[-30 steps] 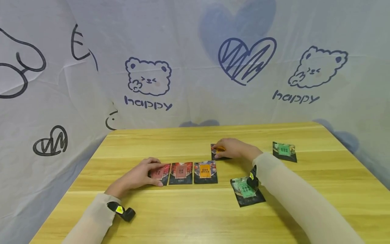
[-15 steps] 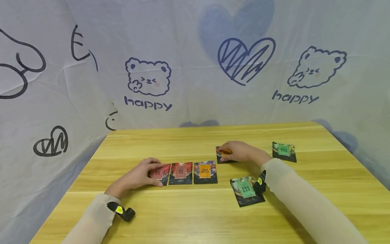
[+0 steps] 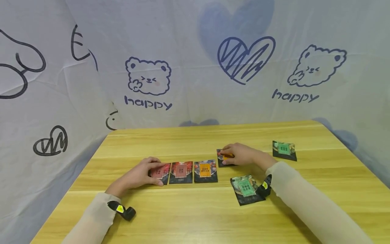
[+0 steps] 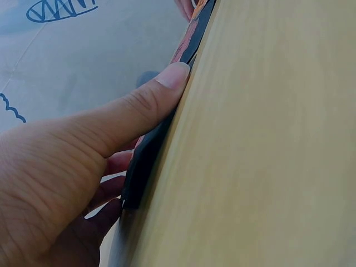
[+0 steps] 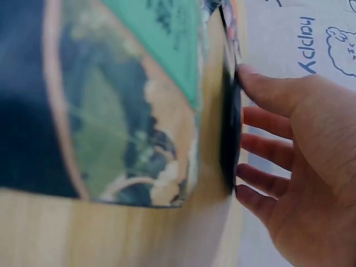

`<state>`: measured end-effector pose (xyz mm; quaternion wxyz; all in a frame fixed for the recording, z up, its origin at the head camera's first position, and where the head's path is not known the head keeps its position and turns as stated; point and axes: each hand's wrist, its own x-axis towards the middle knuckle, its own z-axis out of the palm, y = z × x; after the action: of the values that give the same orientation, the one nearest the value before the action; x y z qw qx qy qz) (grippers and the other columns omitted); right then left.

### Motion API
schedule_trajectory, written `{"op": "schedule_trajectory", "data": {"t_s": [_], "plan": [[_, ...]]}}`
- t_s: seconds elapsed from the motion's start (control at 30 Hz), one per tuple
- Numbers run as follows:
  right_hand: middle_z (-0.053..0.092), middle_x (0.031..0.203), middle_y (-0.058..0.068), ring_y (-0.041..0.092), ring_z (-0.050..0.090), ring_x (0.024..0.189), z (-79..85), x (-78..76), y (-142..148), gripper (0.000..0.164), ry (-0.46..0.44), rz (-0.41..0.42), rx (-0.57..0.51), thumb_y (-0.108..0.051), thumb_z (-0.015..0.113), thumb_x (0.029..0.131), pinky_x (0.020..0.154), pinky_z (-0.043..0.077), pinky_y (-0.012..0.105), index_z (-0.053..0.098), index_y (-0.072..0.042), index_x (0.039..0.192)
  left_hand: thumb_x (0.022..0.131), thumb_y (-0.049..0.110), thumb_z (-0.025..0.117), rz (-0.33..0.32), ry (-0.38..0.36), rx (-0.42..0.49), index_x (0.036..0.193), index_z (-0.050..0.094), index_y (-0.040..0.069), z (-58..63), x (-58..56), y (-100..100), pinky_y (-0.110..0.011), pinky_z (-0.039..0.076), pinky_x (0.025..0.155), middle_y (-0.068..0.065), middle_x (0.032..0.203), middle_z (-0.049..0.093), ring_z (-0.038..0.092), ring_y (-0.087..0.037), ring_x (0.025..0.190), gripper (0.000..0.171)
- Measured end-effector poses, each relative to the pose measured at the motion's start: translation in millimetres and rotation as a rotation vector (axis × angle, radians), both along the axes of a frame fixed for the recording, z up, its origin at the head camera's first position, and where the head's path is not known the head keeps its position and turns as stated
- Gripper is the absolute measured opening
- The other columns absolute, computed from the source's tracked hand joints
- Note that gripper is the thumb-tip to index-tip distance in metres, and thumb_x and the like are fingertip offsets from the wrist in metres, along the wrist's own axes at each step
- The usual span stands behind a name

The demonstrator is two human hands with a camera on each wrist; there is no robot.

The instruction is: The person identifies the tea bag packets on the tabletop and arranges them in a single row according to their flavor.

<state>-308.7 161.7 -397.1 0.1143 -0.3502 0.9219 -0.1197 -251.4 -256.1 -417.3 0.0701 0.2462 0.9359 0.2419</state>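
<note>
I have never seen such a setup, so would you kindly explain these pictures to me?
There is no machine: these are a person's left hand and right hand. The wide picture comes from a camera on the head, looking forward and down; the two close-ups come from a camera on each wrist. On the wood-grain table, the left hand has its grip on the leftmost red packet, in a row with the other red packet and the nearer orange packet. The right hand has its grip on the farther orange packet. The nearer green packet and the farther green packet lie apart from the row.
</note>
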Motion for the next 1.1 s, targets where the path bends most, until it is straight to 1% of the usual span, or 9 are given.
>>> {"op": "schedule_trajectory", "data": {"t_s": [0.17, 0.4, 0.6, 0.73, 0.9, 1.1], "plan": [[0.042, 0.147, 0.019, 0.042, 0.039, 0.132, 2.5, 7.1, 2.8, 0.058, -0.011, 0.009, -0.004, -0.038, 0.058, 0.099, 0.106, 0.032, 0.056, 0.048, -0.006, 0.145, 0.075, 0.054, 0.080, 0.000, -0.007, 0.003, 0.139, 0.056, 0.009, 0.3, 0.5, 0.9, -0.054, 0.036, 0.103, -0.014, 0.140, 0.043, 0.040, -0.036, 0.128, 0.082], [0.048, 0.143, 0.015, 0.038, 0.044, 0.130, 1.1, 15.1, 5.1, 0.056, -0.017, -0.033, -0.057, -0.037, 0.063, 0.096, 0.105, 0.035, 0.053, 0.052, -0.008, 0.143, 0.075, 0.054, 0.079, 0.001, 0.006, -0.002, 0.140, 0.056, 0.009, 0.1, -0.9, 0.5, -0.055, 0.036, 0.103, -0.015, 0.140, 0.044, 0.040, -0.036, 0.128, 0.082], [0.048, 0.144, 0.014, 0.036, 0.044, 0.131, -1.9, 22.2, 6.2, 0.056, -0.045, -0.070, -0.090, -0.037, 0.064, 0.095, 0.105, 0.036, 0.052, 0.051, -0.010, 0.144, 0.075, 0.054, 0.079, -0.006, 0.014, -0.007, 0.139, 0.057, 0.010, -0.4, -0.3, 0.5, -0.055, 0.036, 0.102, -0.015, 0.139, 0.044, 0.041, -0.036, 0.126, 0.082], [0.049, 0.144, 0.012, 0.035, 0.044, 0.132, -3.2, 25.7, 8.3, 0.055, -0.046, -0.074, -0.110, -0.035, 0.064, 0.096, 0.105, 0.037, 0.052, 0.051, -0.011, 0.144, 0.075, 0.053, 0.080, -0.002, 0.016, -0.005, 0.139, 0.057, 0.011, -0.3, -0.9, 1.7, -0.054, 0.036, 0.103, -0.014, 0.139, 0.044, 0.041, -0.036, 0.127, 0.081], [0.046, 0.146, 0.012, 0.036, 0.042, 0.133, -3.8, 29.9, 9.2, 0.057, -0.067, -0.083, -0.113, -0.036, 0.064, 0.096, 0.106, 0.035, 0.053, 0.050, -0.011, 0.145, 0.076, 0.052, 0.080, -0.014, 0.028, -0.015, 0.139, 0.057, 0.008, 0.3, 1.1, 1.5, -0.055, 0.036, 0.102, -0.016, 0.139, 0.044, 0.041, -0.038, 0.127, 0.080], [0.047, 0.146, 0.013, 0.036, 0.042, 0.133, -5.1, 32.2, 8.7, 0.057, -0.055, -0.096, -0.116, -0.036, 0.065, 0.095, 0.106, 0.034, 0.054, 0.050, -0.011, 0.145, 0.076, 0.053, 0.079, -0.009, 0.030, -0.017, 0.139, 0.057, 0.007, 1.3, 2.8, 1.7, -0.056, 0.036, 0.102, -0.016, 0.138, 0.044, 0.041, -0.038, 0.126, 0.080]]}}
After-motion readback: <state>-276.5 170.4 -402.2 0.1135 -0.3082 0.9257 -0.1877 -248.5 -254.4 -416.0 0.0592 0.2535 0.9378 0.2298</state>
